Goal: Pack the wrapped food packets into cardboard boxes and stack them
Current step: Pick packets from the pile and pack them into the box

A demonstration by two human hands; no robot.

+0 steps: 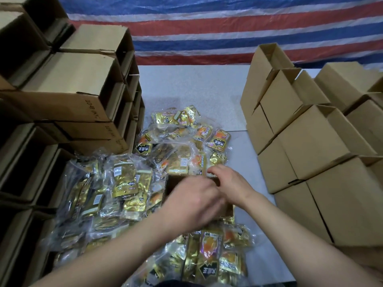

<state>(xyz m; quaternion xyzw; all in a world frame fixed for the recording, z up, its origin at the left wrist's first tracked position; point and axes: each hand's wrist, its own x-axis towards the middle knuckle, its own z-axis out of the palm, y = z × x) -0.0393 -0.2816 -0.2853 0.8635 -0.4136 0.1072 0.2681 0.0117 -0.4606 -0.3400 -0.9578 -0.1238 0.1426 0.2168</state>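
Both hands over small open cardboard box (172, 184) mid-table, gold food packets (124, 183) piled all round it. Left hand (193, 200) blurred, fingers curled down into box; grip can't tell. Right hand (230, 184) at far rim, fingers bent, hold unclear. Closed boxes (310, 141) stacked right, open-ended boxes (68, 79) stacked left.

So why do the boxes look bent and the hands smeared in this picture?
Head view: the wide lens bows the cardboard boxes at the edges; the left hand is motion-blurred over the open box, the right hand less so; the shiny packets throw glare.
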